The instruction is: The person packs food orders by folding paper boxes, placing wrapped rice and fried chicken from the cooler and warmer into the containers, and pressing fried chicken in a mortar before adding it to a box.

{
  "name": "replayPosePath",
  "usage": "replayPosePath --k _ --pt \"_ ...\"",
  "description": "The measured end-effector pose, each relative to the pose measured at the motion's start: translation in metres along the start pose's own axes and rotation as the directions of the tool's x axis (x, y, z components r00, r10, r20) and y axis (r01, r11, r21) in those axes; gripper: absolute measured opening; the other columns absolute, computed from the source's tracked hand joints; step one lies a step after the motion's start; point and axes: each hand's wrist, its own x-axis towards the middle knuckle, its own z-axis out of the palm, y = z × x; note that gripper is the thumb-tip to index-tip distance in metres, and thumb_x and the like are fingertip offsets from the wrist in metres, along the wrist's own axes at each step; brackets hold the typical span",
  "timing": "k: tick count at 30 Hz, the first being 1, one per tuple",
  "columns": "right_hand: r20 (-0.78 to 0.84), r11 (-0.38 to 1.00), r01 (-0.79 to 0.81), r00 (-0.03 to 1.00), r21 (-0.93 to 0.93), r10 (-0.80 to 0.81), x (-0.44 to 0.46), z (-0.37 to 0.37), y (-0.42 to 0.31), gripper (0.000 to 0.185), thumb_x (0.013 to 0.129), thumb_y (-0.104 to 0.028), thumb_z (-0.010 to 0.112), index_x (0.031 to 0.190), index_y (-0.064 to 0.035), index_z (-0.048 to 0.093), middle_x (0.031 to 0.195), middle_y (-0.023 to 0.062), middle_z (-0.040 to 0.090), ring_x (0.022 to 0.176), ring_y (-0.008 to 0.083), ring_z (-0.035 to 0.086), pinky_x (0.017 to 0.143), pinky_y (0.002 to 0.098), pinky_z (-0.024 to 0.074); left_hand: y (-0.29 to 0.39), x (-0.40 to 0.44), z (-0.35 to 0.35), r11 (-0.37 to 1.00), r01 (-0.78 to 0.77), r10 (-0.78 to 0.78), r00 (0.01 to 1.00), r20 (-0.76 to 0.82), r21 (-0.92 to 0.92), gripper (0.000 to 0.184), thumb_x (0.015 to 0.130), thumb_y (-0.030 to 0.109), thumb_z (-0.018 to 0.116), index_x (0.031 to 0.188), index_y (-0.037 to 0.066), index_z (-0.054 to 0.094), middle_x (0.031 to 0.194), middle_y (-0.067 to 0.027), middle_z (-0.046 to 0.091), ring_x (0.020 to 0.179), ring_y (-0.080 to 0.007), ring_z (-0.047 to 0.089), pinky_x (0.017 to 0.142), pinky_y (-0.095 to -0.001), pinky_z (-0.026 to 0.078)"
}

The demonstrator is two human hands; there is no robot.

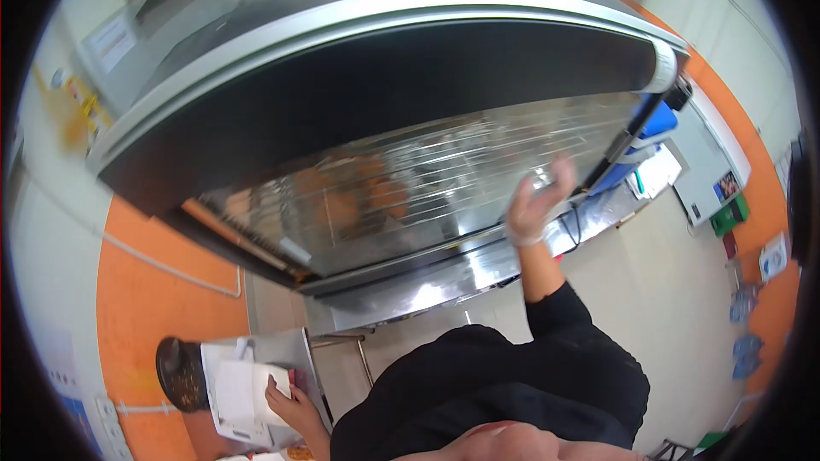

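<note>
A display case (384, 77) with a black top panel and glass front fills the upper middle of the head view. Behind its glass are wire racks (461, 171) and blurred orange-brown items (342, 205) whose kind I cannot make out. Raised in front of the right side of the glass, my right hand (536, 205) has its fingers apart and holds nothing visible; motion blurs it, and I cannot tell whether it touches the glass. At lower left my left hand (290, 403) has its fingers around the edge of a white paper-like item (265, 388), near something small and red.
A metal counter (410, 290) runs beneath the case. At left are a white appliance (226, 401) and a dark round pan-like container (181, 376). Blue boxes (658, 124) stand behind the case's right end. Large water bottles (746, 354) line the right wall.
</note>
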Motion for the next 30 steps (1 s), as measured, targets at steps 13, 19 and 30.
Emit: replayPosePath --k 13,19,30 --pt "-0.020 0.922 -0.343 0.938 -0.182 0.345 0.042 -0.054 0.224 0.045 0.084 -0.006 0.059 0.126 0.0047 0.047 0.116 0.0227 0.050 0.110 0.0377 0.049 0.099 0.0461 0.0376 0.288 0.064 0.114 0.819 -0.507 0.432 0.853 -0.292 -0.269 0.064 0.099 0.025 0.038 0.150 -0.008 0.015 0.157 -0.0287 0.013 0.146 -0.0428 0.014 0.118 -0.0470 0.013" --pt "0.092 0.949 -0.312 0.945 -0.036 0.314 0.036 -0.062 0.203 0.046 0.089 -0.008 0.057 0.131 0.0041 0.044 0.121 0.0200 0.048 0.110 0.0319 0.050 0.096 0.0406 0.0410 0.292 0.075 0.123 0.873 -0.399 0.301 0.893 -0.333 -0.280 0.062 0.104 0.022 0.029 0.151 -0.007 0.002 0.159 -0.0259 0.001 0.148 -0.0381 0.006 0.120 -0.0435 0.006" --pt "0.394 0.955 -0.238 0.906 0.175 0.153 0.023 -0.065 0.117 0.069 0.082 -0.015 0.060 0.142 0.0053 0.033 0.123 0.0266 0.045 0.112 0.0405 0.049 0.095 0.0466 0.0408 0.241 0.115 0.108 0.828 -0.243 0.120 0.957 -0.264 -0.506 0.062 0.106 0.037 0.022 0.153 -0.002 0.009 0.161 -0.0198 0.008 0.149 -0.0323 0.010 0.120 -0.0380 0.009"
